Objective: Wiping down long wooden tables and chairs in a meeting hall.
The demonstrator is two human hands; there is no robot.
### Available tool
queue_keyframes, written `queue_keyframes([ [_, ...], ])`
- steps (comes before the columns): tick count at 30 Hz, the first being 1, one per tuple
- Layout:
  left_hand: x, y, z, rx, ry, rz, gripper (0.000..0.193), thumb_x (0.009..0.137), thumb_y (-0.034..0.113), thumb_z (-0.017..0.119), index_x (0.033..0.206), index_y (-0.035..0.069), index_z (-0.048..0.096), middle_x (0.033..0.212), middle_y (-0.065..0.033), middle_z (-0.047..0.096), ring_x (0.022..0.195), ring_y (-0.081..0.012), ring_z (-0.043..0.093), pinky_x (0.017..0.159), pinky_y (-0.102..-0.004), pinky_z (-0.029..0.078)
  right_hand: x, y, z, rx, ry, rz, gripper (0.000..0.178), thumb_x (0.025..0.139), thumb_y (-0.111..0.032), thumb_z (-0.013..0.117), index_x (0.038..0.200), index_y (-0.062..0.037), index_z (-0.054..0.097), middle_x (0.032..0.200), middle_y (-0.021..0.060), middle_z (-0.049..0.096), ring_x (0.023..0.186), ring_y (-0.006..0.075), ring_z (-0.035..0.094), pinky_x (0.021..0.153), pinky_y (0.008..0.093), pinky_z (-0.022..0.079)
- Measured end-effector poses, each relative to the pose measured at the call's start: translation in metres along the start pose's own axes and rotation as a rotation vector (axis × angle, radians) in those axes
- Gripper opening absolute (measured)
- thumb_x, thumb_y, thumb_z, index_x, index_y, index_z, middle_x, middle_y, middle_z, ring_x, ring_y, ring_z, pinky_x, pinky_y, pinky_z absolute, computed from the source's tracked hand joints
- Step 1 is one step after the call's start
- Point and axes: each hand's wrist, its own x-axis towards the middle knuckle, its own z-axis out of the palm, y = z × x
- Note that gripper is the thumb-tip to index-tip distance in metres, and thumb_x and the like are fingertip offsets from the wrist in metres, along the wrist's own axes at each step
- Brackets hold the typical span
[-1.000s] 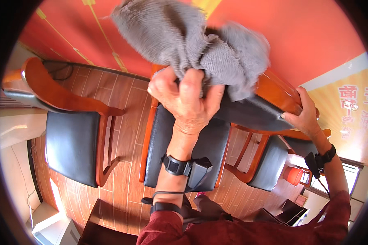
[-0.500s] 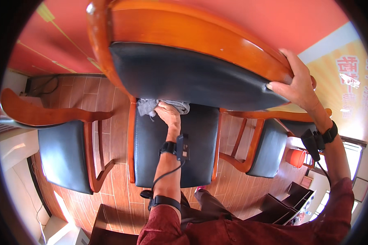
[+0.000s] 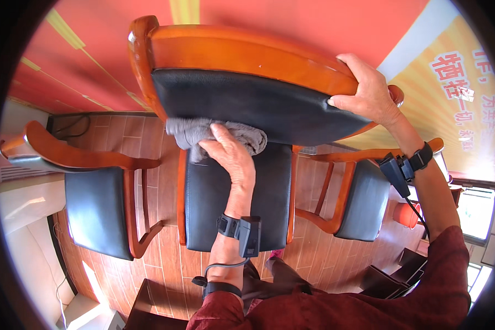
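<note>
A wooden chair with black leather padding fills the middle of the head view. My left hand (image 3: 230,154) presses a grey cloth (image 3: 184,133) against the lower edge of the chair's black backrest (image 3: 258,104), just above the seat (image 3: 234,198). My right hand (image 3: 368,91) grips the right end of the chair's orange wooden top rail (image 3: 242,55). Both wrists carry black strapped devices with cables.
A matching chair (image 3: 93,203) stands to the left and another (image 3: 360,201) to the right, on a brown wood-plank floor. A red wall with yellow stripes runs behind. An orange bucket (image 3: 407,214) sits at the right, near a bright window.
My left hand has brought the grey cloth down from close to the camera to the chair's backrest. The view has moved closer to the chair. My right hand stays on the top rail.
</note>
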Motion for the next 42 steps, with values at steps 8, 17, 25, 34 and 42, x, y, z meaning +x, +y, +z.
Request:
queue_keyframes([
  [8,-0.019,0.053,0.052,0.362,-0.194,0.958,0.032,0.079,0.012,0.056,0.104,-0.004,0.046,0.11,-0.0282,0.045,0.101,-0.0473,0.039,0.087,-0.0506,0.031,-0.003,-0.006,0.009,-0.074,0.099,-0.09,0.065,0.056,-0.024,0.074,0.111,-0.0019,0.049,0.102,0.0174,0.058,0.097,0.0333,0.055,0.082,0.0399,0.044],
  [17,-0.021,-0.022,0.011,0.492,-0.161,0.76,0.047,0.072,0.008,0.054,0.116,-0.004,0.044,0.115,-0.0249,0.043,0.107,-0.0411,0.039,0.097,-0.0464,0.026,-0.016,-0.01,0.011,-0.06,0.096,-0.077,0.062,0.059,-0.027,0.072,0.112,-0.0042,0.049,0.101,0.0181,0.059,0.095,0.0349,0.055,0.08,0.041,0.044],
  [25,-0.028,-0.07,-0.016,0.26,0.044,0.279,0.036,0.081,0.019,0.051,0.105,-0.007,0.044,0.099,-0.0225,0.044,0.095,-0.0368,0.043,0.085,-0.0387,0.034,-0.026,-0.012,0.011,-0.074,0.169,-0.138,0.058,0.059,-0.029,0.07,0.108,-0.0042,0.052,0.096,0.0154,0.061,0.092,0.0317,0.057,0.077,0.0411,0.044],
  [34,-0.035,-0.08,-0.066,-0.105,-0.148,-0.262,0.025,0.088,0.02,0.052,0.104,0.0,0.048,0.091,-0.0047,0.053,0.083,-0.0136,0.048,0.076,-0.0275,0.041,-0.025,-0.022,0.007,-0.111,0.073,-0.015,0.062,0.059,-0.028,0.071,0.112,-0.0059,0.049,0.104,0.0149,0.059,0.097,0.0318,0.055,0.082,0.0429,0.043],
  [42,-0.06,-0.013,0.008,0.178,-0.129,0.541,0.021,0.088,0.014,0.05,0.104,0.0,0.044,0.103,-0.013,0.048,0.092,-0.0217,0.046,0.083,-0.0345,0.037,-0.025,-0.015,0.011,-0.119,0.089,-0.025,0.061,0.058,-0.027,0.071,0.112,-0.0064,0.05,0.101,0.0148,0.059,0.094,0.0325,0.056,0.079,0.0426,0.045],
])
